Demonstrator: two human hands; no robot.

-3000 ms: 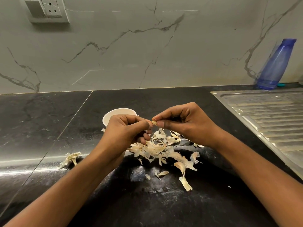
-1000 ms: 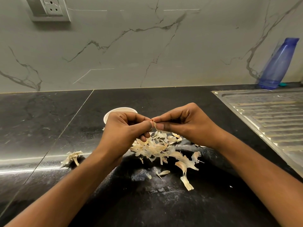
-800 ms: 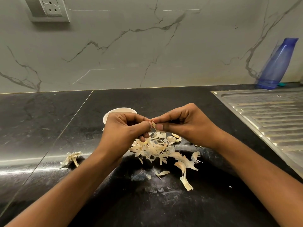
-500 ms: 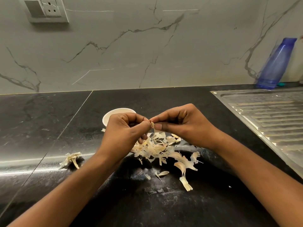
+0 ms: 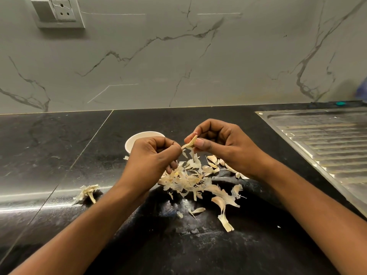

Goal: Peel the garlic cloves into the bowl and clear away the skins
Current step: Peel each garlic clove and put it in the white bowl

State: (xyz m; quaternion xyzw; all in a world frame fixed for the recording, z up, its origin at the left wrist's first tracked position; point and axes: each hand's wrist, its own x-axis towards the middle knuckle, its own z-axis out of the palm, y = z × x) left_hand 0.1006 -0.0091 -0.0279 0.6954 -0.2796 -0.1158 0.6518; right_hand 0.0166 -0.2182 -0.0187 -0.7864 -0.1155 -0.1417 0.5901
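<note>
The right hand point(image 5: 224, 147) pinches a pale garlic clove point(image 5: 192, 141) between the thumb tip and forefinger, with the other fingers curled in. The clove is held in the air above the black stone counter point(image 5: 198, 251), just right of the small round white bowl point(image 5: 137, 138). Its long axis lies on a slant: the upper end points up and to the right, toward the forefinger, and the lower end points down and left, toward the left hand point(image 5: 153, 157). A loose strip of skin point(image 5: 184, 146) hangs from that lower end. The left hand, fingers curled, nips it between thumb and forefinger.

Below the hands a heap of dry papery skins point(image 5: 188, 179) lies on the counter. A few unpeeled cloves point(image 5: 212, 160) sit just beside the right wrist. A dried garlic stem piece point(image 5: 87, 192) lies apart to the left. The ribbed steel drainboard point(image 5: 327, 139) fills the right side.
</note>
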